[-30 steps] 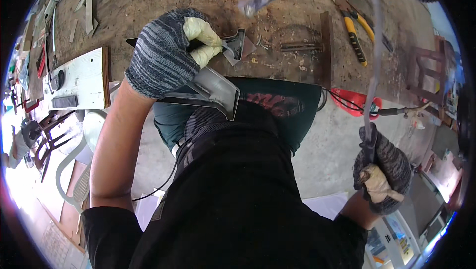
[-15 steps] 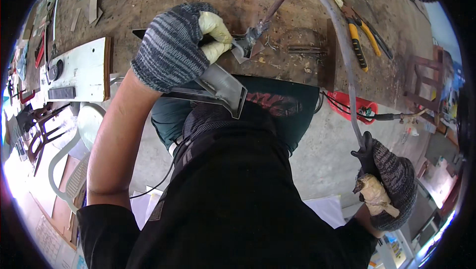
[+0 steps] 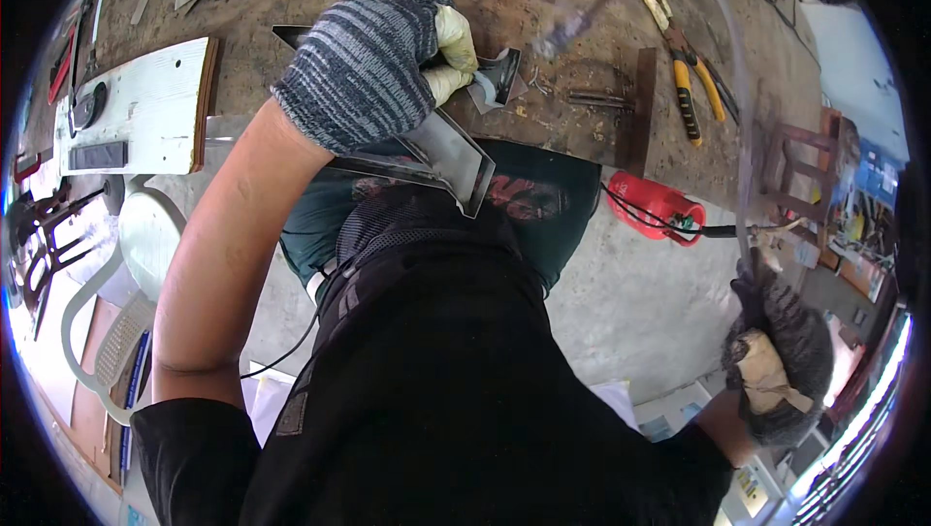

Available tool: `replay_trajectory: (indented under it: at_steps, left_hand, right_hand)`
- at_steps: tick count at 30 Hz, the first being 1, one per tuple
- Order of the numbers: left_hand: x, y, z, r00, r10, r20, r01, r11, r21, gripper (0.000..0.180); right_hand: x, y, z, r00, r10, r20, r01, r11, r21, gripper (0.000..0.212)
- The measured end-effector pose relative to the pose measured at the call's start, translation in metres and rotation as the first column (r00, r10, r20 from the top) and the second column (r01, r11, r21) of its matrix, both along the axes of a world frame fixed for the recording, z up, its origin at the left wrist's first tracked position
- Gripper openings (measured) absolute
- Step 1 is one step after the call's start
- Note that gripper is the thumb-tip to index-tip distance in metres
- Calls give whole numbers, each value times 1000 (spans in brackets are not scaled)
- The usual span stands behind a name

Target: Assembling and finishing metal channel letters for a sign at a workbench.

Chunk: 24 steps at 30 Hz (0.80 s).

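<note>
So I'm running this one remotely, and here's what I've got. My left hand (image 3: 373, 70), in a grey-and-black striped knit glove with pale yellow covers on the fingers, is clamped on an angular grey sheet-metal shape with thin raised edges (image 3: 465, 172). That shape sits at the near edge of the worn brown wooden bench (image 3: 553, 2), one pointed end sticking out over the lap. The glove hides most of the contact, so I can't tell exactly what's under the palm.

My right hand (image 3: 786, 361), in a dark grey knit glove with a beige wrap, is closed around the black handle of a long, bent, greyish metal rod (image 3: 739, 99), way off to the right. The rod's blurred, but its tip looks to be just beside a small dark curved metal piece (image 3: 502, 78) near the left fingertips, not touching it.

Doing it well, imo: lock the left hand down so the metal can't rock, and steer the tip slowly, since that long reach should magnify any wrist wobble. I'd keep those fingertips back from the tip, and mind the yellow-and-black-handled pliers (image 3: 687, 90) under the rod's arc.
</note>
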<state>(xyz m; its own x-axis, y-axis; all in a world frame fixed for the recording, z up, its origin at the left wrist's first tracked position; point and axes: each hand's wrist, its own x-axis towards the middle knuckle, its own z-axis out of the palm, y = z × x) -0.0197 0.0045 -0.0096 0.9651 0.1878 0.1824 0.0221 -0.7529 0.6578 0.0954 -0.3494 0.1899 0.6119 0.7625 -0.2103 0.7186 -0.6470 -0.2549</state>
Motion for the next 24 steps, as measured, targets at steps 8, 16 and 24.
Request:
replay_trajectory:
  at_steps: [8,16,24]
  left_hand:
    - [1,0,1,1000,-4,2,4,1000,4,9]
    - [-1,0,0,1000,6,1,-6,1000,19,10]
    - [0,3,-6,1000,2,-16,-2,1000,-7,10]
  right_hand:
    - [-16,-41,-18,973,88,213,-49,982,-182,58]
    - [-12,-21,-1,941,-254,-222,282,954,102,65]
    - [-12,10,-35,955,-161,-250,189,978,91,65]
